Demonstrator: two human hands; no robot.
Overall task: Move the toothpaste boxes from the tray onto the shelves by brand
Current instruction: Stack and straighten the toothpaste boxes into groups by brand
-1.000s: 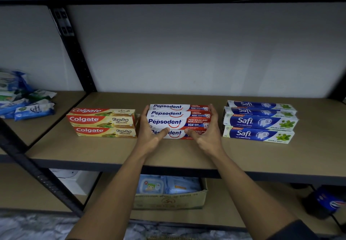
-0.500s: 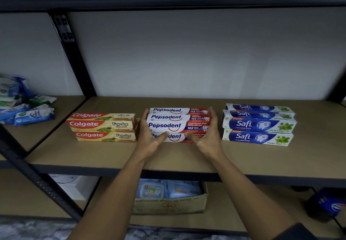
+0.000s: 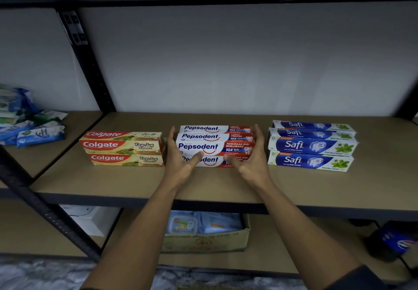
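Observation:
Three groups of toothpaste boxes lie on the brown shelf [image 3: 226,188]. Colgate boxes [image 3: 123,148] are at the left, Safi boxes [image 3: 311,146] at the right. Between them sits a stack of several white and red Pepsodent boxes [image 3: 213,146]. My left hand [image 3: 181,158] lies flat against the stack's left end with straight fingers, its thumb across the front of the lowest box. My right hand [image 3: 250,157] presses the right end the same way, thumb on the front. The tray is out of view.
A black upright post [image 3: 88,63] stands left of the shelf bay. Blue and green pouches [image 3: 29,127] lie on the neighbouring shelf at the left. Below, a cardboard box [image 3: 208,237] holds packets. A dark bottle [image 3: 393,242] is at the lower right.
Both hands stay at the ends of the Pepsodent stack. The view has tilted slightly, so the shelf sits a little lower in the picture.

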